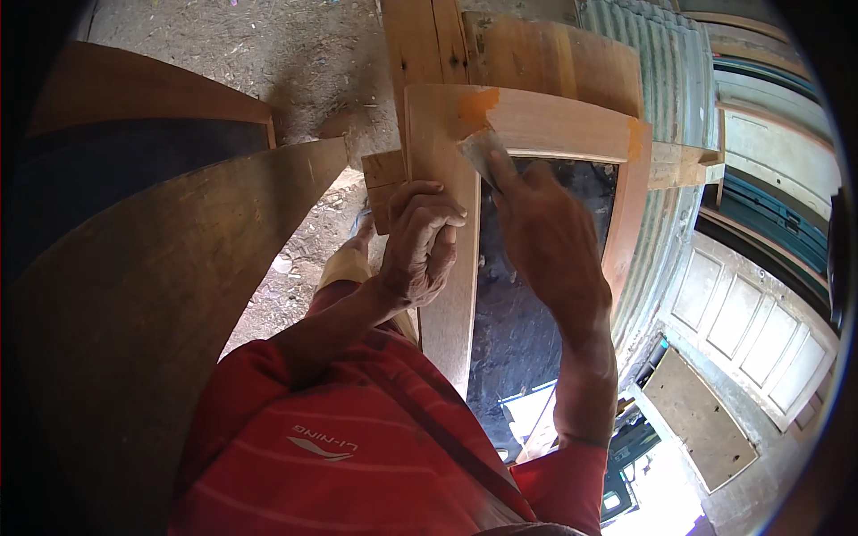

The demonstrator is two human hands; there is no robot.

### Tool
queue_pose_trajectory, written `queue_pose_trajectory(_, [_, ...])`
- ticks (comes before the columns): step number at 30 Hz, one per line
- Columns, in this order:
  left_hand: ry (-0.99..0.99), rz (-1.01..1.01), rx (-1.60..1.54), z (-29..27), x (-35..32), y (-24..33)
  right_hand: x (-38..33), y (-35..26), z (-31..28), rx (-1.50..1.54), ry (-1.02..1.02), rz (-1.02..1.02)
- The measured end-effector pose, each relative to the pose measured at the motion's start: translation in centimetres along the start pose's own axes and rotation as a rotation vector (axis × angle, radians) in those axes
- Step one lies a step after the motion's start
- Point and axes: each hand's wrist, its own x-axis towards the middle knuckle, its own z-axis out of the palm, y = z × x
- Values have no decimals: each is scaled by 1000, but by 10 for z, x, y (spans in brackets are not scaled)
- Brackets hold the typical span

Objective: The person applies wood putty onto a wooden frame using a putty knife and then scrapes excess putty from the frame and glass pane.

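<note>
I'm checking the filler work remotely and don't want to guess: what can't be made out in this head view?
- Scraper: the right hand covers its handle; only the blade tip shows.
- Wooden frame: its lower end is hidden behind the red shirt.
- Left hand: its palm side against the frame's left rail is hidden.
- Orange filler: wet or dry, can't tell.
</note>
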Motion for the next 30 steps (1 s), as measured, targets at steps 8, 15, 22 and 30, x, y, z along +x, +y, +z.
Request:
queue_pose_trajectory(8, [-31, -39, 35, -2, -1, 4, 17, 10, 10, -53, -91, 47])
queue_pose_trajectory(15, [-30, -43, 42, -1, 0, 3, 40, 11, -4, -99, -10, -48])
queue_pose_trajectory(22, [-41, -36, 25, 2, 0, 1, 48, 26, -5, -28, 3, -42])
queue_pose_trajectory(30, [-83, -19, 100, -2, 2, 2, -1, 41, -8, -14, -10, -43])
